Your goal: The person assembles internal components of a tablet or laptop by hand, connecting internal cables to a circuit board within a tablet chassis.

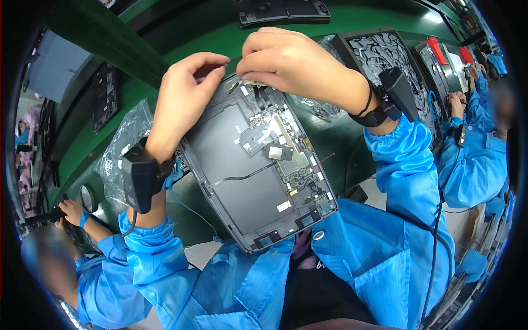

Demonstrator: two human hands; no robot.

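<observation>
An opened laptop base point(220, 157) rests at a slant in front of me, its near edge close to my jacket. Inside it are grey panels, a green circuit board point(300, 179), a dark flat cable point(245, 177) and a small black module with a silver patch point(279, 153). My left hand point(187, 91) is at the far left corner, fingers curled, with a gap between thumb and fingertips. At the far edge, the fingers of my right hand point(286, 59) are bent and pressed together over a pale strip point(256, 83); what they grip is hidden.
Clear plastic bags point(124, 157) lie left of the laptop base. A black tray of dark parts point(388, 60) stands at the far right. Another dark casing point(283, 12) lies at the back of the green bench point(352, 19). Co-workers in blue sit on both sides.
</observation>
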